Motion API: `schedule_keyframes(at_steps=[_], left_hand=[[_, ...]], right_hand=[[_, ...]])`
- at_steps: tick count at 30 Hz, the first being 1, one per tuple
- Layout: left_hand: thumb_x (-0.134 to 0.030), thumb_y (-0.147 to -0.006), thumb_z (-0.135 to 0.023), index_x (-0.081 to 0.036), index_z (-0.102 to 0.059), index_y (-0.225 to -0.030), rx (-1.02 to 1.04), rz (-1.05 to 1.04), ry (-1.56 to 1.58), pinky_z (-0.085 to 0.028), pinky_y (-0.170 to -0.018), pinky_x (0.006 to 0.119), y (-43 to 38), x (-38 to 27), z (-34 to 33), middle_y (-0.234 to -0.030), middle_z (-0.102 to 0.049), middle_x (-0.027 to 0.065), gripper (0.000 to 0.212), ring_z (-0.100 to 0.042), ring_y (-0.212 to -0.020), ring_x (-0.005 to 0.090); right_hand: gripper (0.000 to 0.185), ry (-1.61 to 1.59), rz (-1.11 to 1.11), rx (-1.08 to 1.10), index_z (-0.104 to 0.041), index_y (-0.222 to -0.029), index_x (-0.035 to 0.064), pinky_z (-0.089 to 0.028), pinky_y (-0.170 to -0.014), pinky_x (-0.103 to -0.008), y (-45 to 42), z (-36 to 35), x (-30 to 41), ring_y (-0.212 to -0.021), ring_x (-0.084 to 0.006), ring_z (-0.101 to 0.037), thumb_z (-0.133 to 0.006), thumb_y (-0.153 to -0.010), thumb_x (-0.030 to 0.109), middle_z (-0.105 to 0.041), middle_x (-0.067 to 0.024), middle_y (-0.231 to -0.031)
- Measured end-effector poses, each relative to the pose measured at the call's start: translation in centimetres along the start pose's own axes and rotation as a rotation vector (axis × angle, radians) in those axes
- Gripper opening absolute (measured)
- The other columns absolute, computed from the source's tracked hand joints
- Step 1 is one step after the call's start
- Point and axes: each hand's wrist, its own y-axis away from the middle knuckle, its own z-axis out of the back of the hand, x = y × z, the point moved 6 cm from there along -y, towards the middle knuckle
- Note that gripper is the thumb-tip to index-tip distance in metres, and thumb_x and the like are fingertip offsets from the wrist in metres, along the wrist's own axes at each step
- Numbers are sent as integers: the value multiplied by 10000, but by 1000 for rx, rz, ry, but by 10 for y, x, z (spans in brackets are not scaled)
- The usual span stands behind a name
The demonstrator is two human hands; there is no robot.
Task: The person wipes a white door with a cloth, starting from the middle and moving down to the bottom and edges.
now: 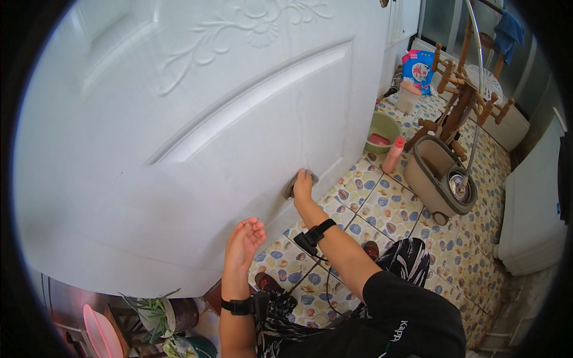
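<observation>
A white door panel (250,134) with carved moulding fills the left and middle of the view. My right hand (303,183) presses a grey-brown cloth (291,190) against the door's lower part, near its bottom edge. Below and to the left, my left hand (245,237) holds nothing; its fingers are loosely curled and apart, close to the door face. Whether it touches the door cannot be told. Black straps with small devices circle both wrists.
A grey mop bucket (423,179) with a mop stands right on the patterned tile floor (358,201). Beside it are a pink bottle (394,155), a green basin (385,129) and a wooden stand (463,107). A potted plant (154,313) and a pink basin (103,331) are lower left.
</observation>
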Motion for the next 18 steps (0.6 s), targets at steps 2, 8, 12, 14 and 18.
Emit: schedule_keyframes(at_steps=[2, 8, 12, 14, 18], left_hand=[[-179, -876, -473, -39, -515, -1029, -14, -21, 13, -476, -754, 291, 3, -2, 10, -918, -583, 64, 212, -563, -805, 150], [-175, -872, -482, -35, -520, -1029, 1, -24, 52, -474, -759, 291, 7, 0, 20, -927, -595, 76, 215, -570, -801, 150], [-178, -871, -484, -33, -520, -1028, -14, -30, 54, -477, -756, 290, 11, -2, 23, -927, -597, 77, 217, -574, -792, 151], [-180, -870, -487, -33, -520, -1027, -30, -45, 53, -477, -757, 291, 17, -7, 27, -927, -597, 77, 218, -575, -792, 151], [-182, -870, -490, -32, -520, -1032, -50, -43, 61, -478, -760, 298, 17, -9, 33, -927, -597, 78, 223, -574, -792, 151]], right_hand=[[550, -4, 29, 39, -182, -1324, -116, -79, -1085, -386, 26, -20, 49, -1336, -347, -67, -347, -928, 228, -81, -270, -1421], [528, -20, 896, 239, -194, -1373, -8, -50, -1071, -451, 157, -44, 295, -1341, -364, -47, -382, -919, 186, -68, -213, -1448], [554, 77, 1043, 257, -179, -1389, 27, -35, -1039, -538, 174, -49, 296, -1340, -373, -46, -394, -901, 177, -82, -184, -1456], [550, 109, 1034, 168, -183, -1387, 21, -37, -1048, -518, 161, -44, 259, -1340, -373, -47, -389, -900, 171, -79, -189, -1455], [560, 76, 713, 61, -150, -1367, -53, -55, -1078, -419, 128, -17, 148, -1341, -355, -61, -367, -906, 179, -87, -214, -1445]])
